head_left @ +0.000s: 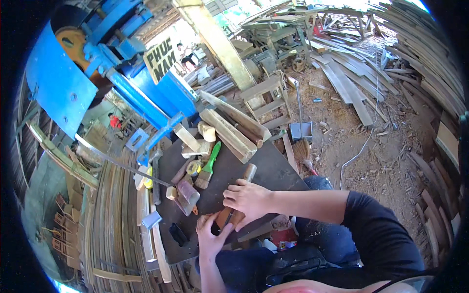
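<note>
- Brown wooden piece sits between both hands, at the near edge of the dark tabletop, close to the lap.
- Right hand is closed over its middle from above; a pale round end pokes out past the fingers on the far side.
- Left hand is curled narrow around the near end, thumb and fingers on the wood.
- Fingers cover most of it, so I can't tell if it's one part or two, or if an edge is exposed.
- Risk, my read: left thumb is close to the joint or edge. If the right hand bears down and slips, the thumb gets pinched or nicked.
- Also: near table edge, no clamp visible. A loose grip could drop it toward the legs.
- Just beyond the left hand: purple-grey block-shaped tool, then green-handled brush and yellow tape roll. Tight there; a leftward swing could knock the tool.
- Black object lies left of the left hand; too dark to identify.
- Far side of table: pale timber blocks, stacked askew; a bump could roll one.
- Further out: blue machine left, dustpan and broom right, on littered ground.
</note>
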Demonstrator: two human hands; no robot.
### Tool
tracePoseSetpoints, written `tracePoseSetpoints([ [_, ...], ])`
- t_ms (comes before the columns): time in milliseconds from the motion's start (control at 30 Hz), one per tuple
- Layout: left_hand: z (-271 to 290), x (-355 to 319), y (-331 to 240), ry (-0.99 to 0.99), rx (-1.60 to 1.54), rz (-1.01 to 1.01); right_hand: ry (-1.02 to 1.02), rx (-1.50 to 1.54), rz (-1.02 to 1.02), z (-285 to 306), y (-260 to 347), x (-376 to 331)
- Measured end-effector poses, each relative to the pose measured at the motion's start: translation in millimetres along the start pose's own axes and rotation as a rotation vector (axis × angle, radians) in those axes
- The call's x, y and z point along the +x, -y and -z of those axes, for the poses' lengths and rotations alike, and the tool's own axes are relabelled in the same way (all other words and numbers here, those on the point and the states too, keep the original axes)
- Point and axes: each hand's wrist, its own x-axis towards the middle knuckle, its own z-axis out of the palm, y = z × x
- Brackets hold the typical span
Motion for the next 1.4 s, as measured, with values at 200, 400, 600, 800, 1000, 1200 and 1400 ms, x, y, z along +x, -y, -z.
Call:
tracePoseSetpoints([
  [200,13.5,-19.0,-4.1,0.023,0.025,0.059,0.016,0.003,0.192,10.0,-29.7,2.8],
  [400,21.4,-19.0,-4.5,-0.005,-0.115,0.055,0.002,0.024,0.131,8.8,-26.5,-3.4],
  [600,4.8,-10.1,-4.5,-0.102,-0.235,0.111,0.055,0.073,0.107,11.6,-23.7,-4.9],
  [800,1.1,-5.5,4.2,-0.110,-0.169,0.110,0.057,0.050,0.132,14.8,-26.8,-2.0],
  [1000,0.2,-5.4,1.2,-0.126,-0.103,0.094,0.080,0.050,0.142,15.5,-26.5,-4.0],
  [1200,-2.0,-8.1,-0.6,-0.166,-0.090,0.121,0.054,0.008,0.147,14.5,-23.4,-8.7],
  [1400,-2.9,-4.3,-3.0,-0.179,-0.091,0.152,-0.003,-0.048,0.154,12.5,-23.4,-11.4],
])
